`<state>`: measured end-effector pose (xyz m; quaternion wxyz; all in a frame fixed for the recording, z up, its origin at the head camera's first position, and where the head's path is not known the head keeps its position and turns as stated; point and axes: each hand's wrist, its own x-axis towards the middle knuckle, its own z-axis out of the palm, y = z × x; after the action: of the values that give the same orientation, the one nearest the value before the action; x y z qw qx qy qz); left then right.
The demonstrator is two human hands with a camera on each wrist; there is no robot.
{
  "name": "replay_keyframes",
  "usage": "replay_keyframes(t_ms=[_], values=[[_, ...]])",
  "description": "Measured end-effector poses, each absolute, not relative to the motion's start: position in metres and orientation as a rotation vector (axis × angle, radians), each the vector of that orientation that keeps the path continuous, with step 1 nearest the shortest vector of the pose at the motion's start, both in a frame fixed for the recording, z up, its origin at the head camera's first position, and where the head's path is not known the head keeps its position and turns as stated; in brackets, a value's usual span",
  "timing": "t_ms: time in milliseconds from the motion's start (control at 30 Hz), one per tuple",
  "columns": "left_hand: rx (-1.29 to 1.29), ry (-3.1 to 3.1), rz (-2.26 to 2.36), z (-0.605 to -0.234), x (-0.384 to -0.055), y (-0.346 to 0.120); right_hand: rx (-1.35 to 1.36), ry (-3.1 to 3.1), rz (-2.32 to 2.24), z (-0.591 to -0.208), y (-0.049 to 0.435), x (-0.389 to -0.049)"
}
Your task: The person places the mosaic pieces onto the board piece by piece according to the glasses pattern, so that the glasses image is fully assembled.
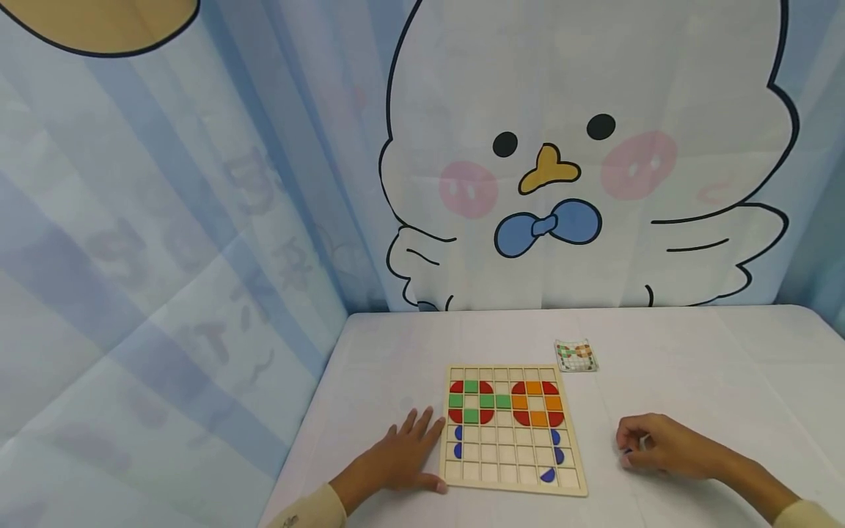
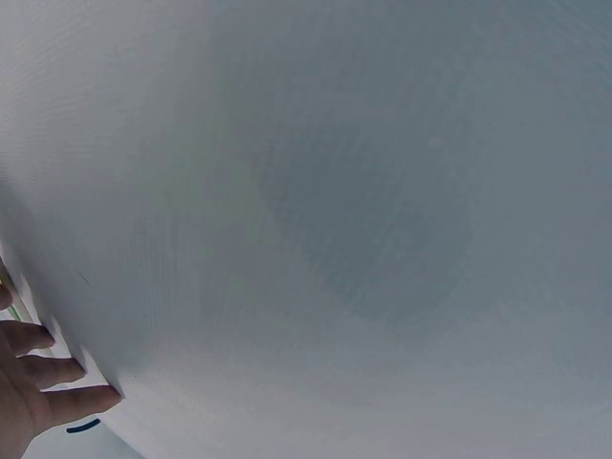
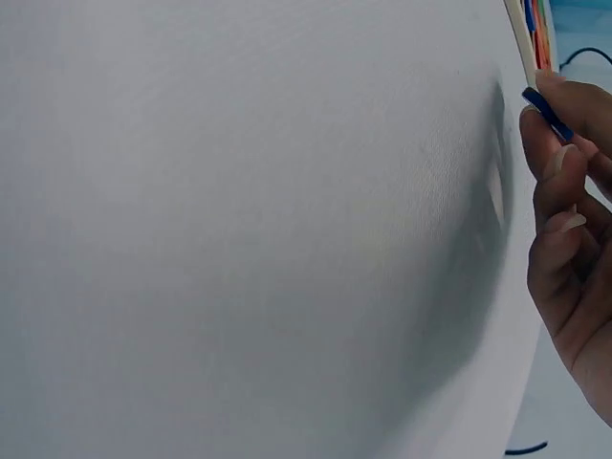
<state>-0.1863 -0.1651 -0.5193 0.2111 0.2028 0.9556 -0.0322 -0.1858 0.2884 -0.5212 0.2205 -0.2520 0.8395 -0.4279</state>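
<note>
A square wooden grid board [image 1: 498,456] lies on the table with red, green, orange and blue pieces in its cells. Several blue half-round pieces [image 1: 555,438] sit along its left and right sides, one of them [image 1: 548,475] turned at an angle near the lower right. My left hand [image 1: 405,451] rests flat beside the board's left edge, fingers spread, thumb at the lower left corner. To the right of the board, my right hand [image 1: 673,445] pinches a small blue piece [image 3: 548,114] between thumb and forefinger; fingers hide most of it in the head view.
Behind the board's upper right corner lies a small pattern card [image 1: 576,356] showing a similar coloured design. The white table [image 1: 713,367] meets a printed curtain [image 1: 462,279] at its back edge, and another curtain [image 1: 165,293] hangs on the left.
</note>
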Motion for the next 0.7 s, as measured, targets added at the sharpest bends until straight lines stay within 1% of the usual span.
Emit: replay_keyframes(t_ms=[267, 700], values=[[0.572, 2.667, -0.089, -0.52, -0.186, -0.166, -0.781, 2.373, -1.156, -0.52, 0.251, -0.195], [0.561, 2.668, -0.068, -0.514, -0.183, -0.165, -0.939, 2.29, -1.21, -0.511, 0.167, -0.208]])
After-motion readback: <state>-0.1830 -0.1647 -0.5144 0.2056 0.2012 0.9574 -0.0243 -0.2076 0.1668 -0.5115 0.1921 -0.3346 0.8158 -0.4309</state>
